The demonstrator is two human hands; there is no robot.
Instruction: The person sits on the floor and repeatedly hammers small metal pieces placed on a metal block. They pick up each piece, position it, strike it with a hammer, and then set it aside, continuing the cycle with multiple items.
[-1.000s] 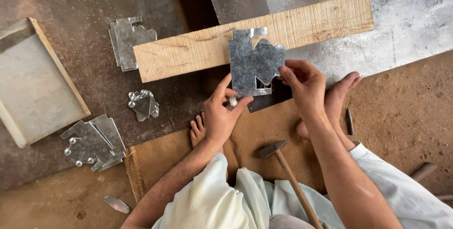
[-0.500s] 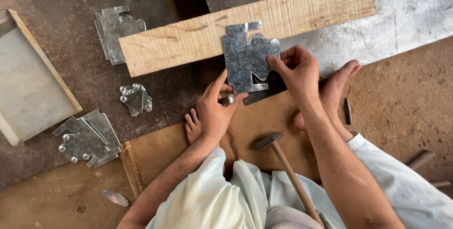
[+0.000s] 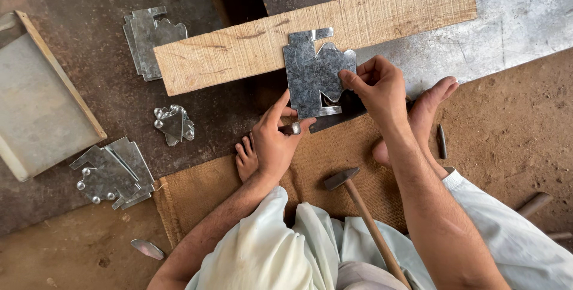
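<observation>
Here, mottled grey metal cutout (image 3: 314,75) lies notched, flat on plank (image 3: 239,54).

A floor-level metal workshop: cut grey sheet-metal pieces (image 3: 152,42) lie on a dirt floor (image 3: 507,140), near a wooden-handled hammer (image 3: 358,206) on burlap matting (image 3: 197,191).

Mottled galvanized metal plate (image 3: 315,75), rough-sawn wooden plank (image 3: 239,51)

The floor (image 3: 525,146) is bare earth (partly covered by a dark metal sheet (image 3: 89,75)). On it lies a wooden plank (image 3: 239,51); below the plank a burlap mat (image 3: 334,158), left of the plank a shallow tray (image 3: 36,105).
</observation>
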